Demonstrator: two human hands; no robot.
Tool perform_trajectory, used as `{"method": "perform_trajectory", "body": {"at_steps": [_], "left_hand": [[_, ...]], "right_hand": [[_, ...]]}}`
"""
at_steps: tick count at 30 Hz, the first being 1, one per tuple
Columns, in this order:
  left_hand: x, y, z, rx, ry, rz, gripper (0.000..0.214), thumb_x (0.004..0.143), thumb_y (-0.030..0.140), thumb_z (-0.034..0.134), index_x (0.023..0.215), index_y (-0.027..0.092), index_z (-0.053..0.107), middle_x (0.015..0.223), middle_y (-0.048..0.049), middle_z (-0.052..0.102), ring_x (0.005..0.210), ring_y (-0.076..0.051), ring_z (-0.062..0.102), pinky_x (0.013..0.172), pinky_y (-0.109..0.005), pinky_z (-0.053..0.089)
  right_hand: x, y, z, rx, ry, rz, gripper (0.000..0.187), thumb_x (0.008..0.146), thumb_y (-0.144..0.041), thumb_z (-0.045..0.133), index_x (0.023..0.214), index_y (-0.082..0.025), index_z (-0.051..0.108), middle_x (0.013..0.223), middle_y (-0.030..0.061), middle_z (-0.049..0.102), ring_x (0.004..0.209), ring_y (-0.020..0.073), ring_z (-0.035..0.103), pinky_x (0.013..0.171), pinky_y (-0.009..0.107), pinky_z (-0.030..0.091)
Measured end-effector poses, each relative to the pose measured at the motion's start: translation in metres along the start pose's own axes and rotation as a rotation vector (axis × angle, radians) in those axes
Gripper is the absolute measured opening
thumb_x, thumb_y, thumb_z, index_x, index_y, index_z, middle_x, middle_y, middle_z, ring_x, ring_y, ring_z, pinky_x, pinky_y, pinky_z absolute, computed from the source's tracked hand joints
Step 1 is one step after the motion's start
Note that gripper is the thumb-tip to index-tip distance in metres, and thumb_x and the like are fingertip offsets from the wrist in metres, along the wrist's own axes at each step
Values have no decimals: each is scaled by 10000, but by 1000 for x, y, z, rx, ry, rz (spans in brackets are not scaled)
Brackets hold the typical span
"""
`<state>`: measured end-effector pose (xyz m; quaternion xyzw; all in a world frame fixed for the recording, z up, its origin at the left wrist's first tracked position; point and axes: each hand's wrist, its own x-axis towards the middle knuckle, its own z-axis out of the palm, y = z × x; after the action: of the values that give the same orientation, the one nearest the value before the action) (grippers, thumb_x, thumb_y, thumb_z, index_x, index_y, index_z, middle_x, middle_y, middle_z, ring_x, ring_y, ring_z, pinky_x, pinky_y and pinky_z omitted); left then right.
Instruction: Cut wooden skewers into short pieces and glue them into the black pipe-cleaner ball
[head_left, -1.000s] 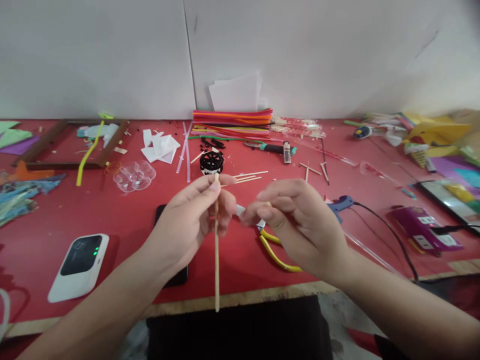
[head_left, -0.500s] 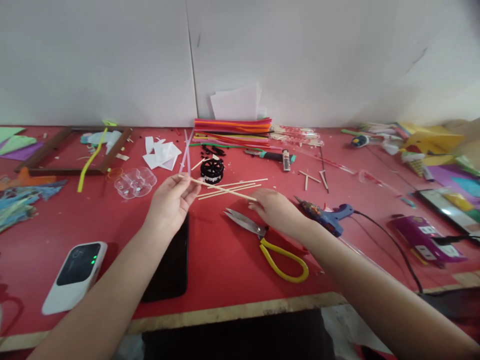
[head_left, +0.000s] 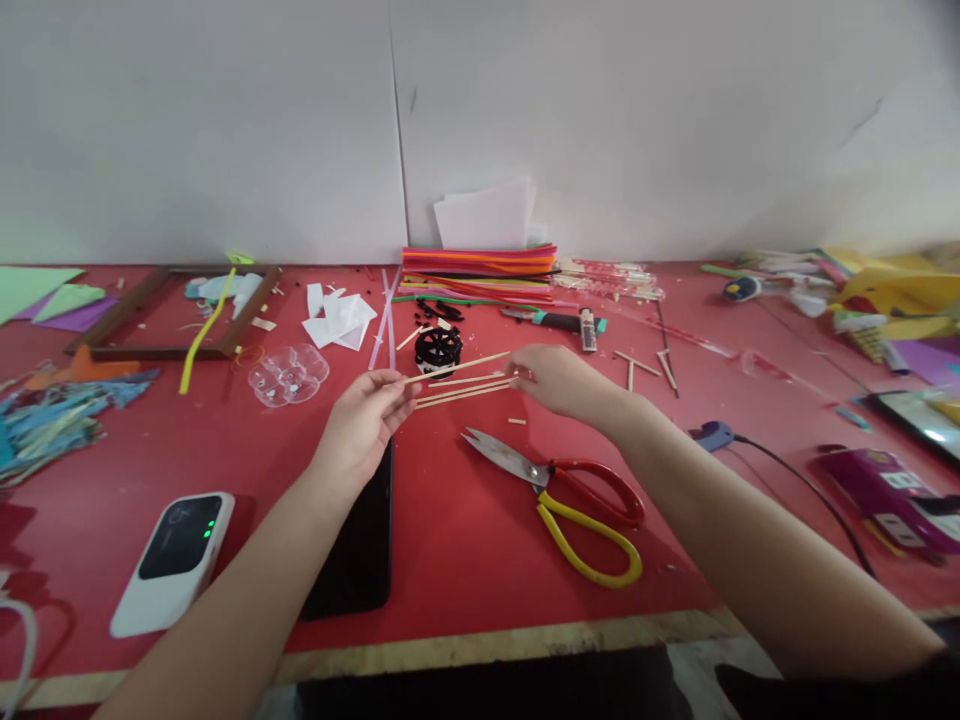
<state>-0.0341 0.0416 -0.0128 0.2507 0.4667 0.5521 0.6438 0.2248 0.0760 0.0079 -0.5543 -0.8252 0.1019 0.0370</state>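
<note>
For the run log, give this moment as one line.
left hand: holds thin stick; right hand: at loose sticks, grip unclear; scissors: on red table

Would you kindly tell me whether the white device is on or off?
The white device appears on: its green lights are lit.

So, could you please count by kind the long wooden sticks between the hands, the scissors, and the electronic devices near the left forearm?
Long wooden sticks: 4 (1 of them in the left hand)
Scissors: 1 pair
Black smartphone: 1
White mobile hotspot: 1
Total: 7
</note>
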Motion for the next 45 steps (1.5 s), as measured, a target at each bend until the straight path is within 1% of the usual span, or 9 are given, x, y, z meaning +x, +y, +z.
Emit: {"method": "perform_trajectory", "body": {"at_steps": [6, 10, 16, 19, 24, 28, 34, 39, 45], "left_hand": [[-4, 3, -1, 56, -25, 37, 114, 746, 89, 703, 797, 147, 618, 807, -16, 701, 832, -130, 709, 823, -254, 557], [-10, -1, -3, 374, -133, 162, 128, 779, 219, 737, 862, 163, 657, 857, -22, 710, 827, -145, 696, 835, -280, 539], [-13, -4, -6, 617, -136, 263, 160, 816, 296, 723, 889, 174, 649, 922, -51, 740, 882, -172, 701, 863, -300, 511], [-11, -3, -7, 595, -128, 263, 182, 820, 327, 727, 895, 178, 653, 911, -49, 751, 891, -173, 700, 857, -296, 509], [-10, -5, -8, 479, -119, 255, 218, 804, 353, 752, 900, 184, 653, 898, -37, 759, 867, -155, 699, 835, -278, 511], [-12, -7, -5, 386, -125, 274, 233, 778, 348, 785, 868, 179, 651, 899, -26, 747, 866, -145, 703, 824, -262, 523], [-18, -1, 2, 146, -141, 292, 304, 722, 310, 840, 937, 183, 666, 800, 25, 694, 771, -109, 695, 801, -247, 564], [-17, 6, 4, -112, -34, 288, 265, 712, 254, 846, 844, 178, 629, 803, 36, 676, 818, -98, 696, 853, -246, 578], [-16, 4, 5, -295, -36, 55, 248, 724, 149, 813, 814, 175, 583, 781, 36, 671, 874, -163, 746, 748, -234, 613]], "right_hand": [[5, 10, 10, -31, -57, -64, 166, 866, -171, 607, 985, -160, 721, 1006, 117, 720, 957, 229, 651, 817, 293, 438], [6, 7, 13, -29, -66, -57, 133, 850, -129, 591, 885, -161, 715, 921, 101, 724, 895, 212, 653, 809, 282, 443], [-5, 8, 2, -14, 72, -23, 175, 856, -68, 480, 918, -128, 632, 898, 130, 689, 833, 213, 621, 751, 295, 428], [-19, 16, -14, 17, 143, 20, 192, 887, -103, 432, 993, -155, 583, 777, 64, 660, 648, 178, 581, 606, 266, 396], [-35, 17, -30, 101, 272, -13, 306, 902, -219, 470, 1188, -167, 567, 824, 40, 665, 677, 164, 592, 633, 255, 420], [-29, 3, -18, 272, 208, -134, 275, 844, -321, 616, 1070, -187, 699, 733, 16, 647, 628, 143, 569, 601, 241, 412], [-25, -18, 4, 355, 152, -166, 171, 860, -241, 570, 936, -202, 719, 750, 7, 666, 619, 115, 567, 594, 221, 410], [-25, -18, 4, 189, 172, 297, 379, 1004, -475, 351, 1138, -209, 586, 749, 2, 617, 634, 147, 575, 565, 232, 419], [-18, 6, 1, -73, 172, 505, 283, 902, -138, 432, 1092, -182, 636, 1036, 169, 617, 840, 282, 655, 689, 358, 446]]}}
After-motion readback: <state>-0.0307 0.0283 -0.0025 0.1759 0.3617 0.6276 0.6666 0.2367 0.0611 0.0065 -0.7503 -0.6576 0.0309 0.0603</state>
